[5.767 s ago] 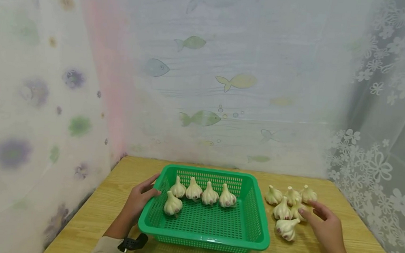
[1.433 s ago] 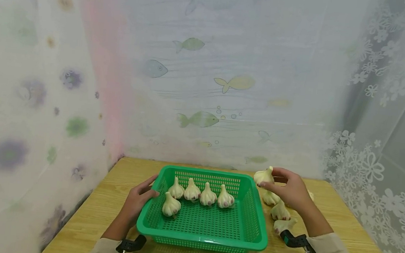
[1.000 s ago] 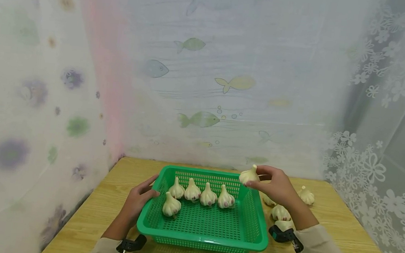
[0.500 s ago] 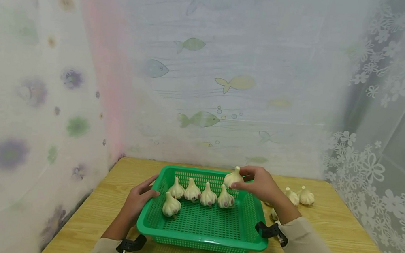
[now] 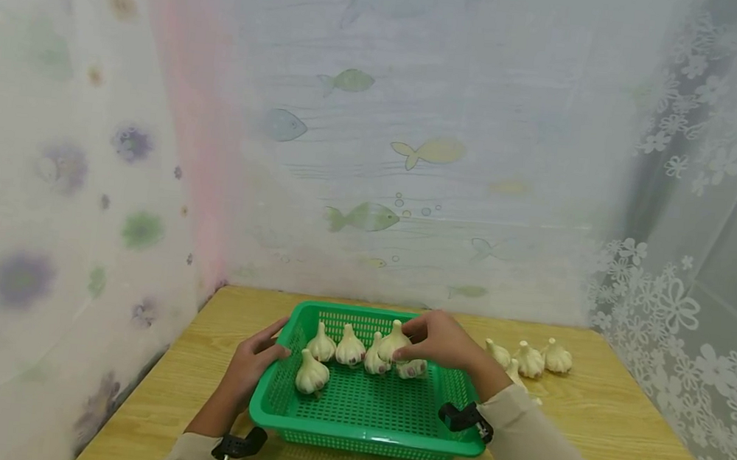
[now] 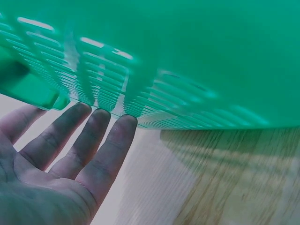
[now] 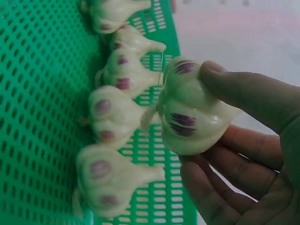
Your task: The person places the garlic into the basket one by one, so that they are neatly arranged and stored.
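My right hand (image 5: pixel 441 339) pinches a garlic bulb (image 7: pixel 190 110) by its side between thumb and fingers. In the head view the bulb hangs over the back right of the green plastic basket (image 5: pixel 369 434), stem up, partly covering two bulbs behind it. Inside, a garlic row (image 5: pixel 350 347) lines the back wall, with one more bulb (image 5: pixel 312 374) in front at the left. My left hand (image 5: pixel 249 366) rests at the basket's left side, thumb at the rim. In the left wrist view its fairly straight fingers (image 6: pixel 108 154) touch the slotted wall from outside.
Several loose garlic bulbs (image 5: pixel 531 360) lie on the wooden table (image 5: pixel 610 423) right of the basket, some partly hidden by the right forearm. A patterned curtain (image 5: pixel 405 263) hangs behind the table, with more sheeting at both sides. Both wrists carry black camera mounts (image 5: pixel 466 420).
The right hand has taken a garlic bulb from the group at right, carried it left over the rim and lowered it towards the back row. The left hand has stayed at the basket.
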The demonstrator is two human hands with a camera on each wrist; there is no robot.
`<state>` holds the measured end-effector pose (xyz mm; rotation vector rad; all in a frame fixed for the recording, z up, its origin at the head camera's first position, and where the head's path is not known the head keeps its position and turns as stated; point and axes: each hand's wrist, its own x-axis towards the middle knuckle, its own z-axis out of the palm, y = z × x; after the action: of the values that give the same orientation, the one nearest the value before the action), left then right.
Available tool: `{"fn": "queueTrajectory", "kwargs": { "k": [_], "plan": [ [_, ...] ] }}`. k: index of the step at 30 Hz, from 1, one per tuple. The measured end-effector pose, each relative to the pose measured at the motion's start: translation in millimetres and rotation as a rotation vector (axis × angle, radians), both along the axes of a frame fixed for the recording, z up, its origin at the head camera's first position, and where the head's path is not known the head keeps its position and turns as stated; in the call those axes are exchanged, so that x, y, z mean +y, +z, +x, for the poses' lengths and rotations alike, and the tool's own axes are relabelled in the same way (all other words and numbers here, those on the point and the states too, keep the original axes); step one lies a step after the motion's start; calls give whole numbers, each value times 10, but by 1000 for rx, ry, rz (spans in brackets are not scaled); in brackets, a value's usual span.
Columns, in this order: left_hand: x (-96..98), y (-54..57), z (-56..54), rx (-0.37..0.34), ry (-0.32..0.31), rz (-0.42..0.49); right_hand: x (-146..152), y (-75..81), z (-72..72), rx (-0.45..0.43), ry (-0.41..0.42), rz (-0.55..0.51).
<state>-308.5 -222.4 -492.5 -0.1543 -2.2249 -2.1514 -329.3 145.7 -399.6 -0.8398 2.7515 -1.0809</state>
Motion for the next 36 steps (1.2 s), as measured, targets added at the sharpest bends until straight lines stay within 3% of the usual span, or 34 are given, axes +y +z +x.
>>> {"fn": "queueTrajectory", "kwargs": {
  "k": [11,20,29,36],
  "plan": [
    [-5,5,4,-4,-3,15,-291,-126,-52,-98,29,29],
    [-16,-8,-19,-4,-3,15,-574,-180,-64,-77,133,113],
    [-19,-14,-37,4,-2,1,-721,-225,-66,-72,71,188],
    [-14,-15,-24,1,13,-11,-815,-305,-110,-70,125,177]
  ]
}}
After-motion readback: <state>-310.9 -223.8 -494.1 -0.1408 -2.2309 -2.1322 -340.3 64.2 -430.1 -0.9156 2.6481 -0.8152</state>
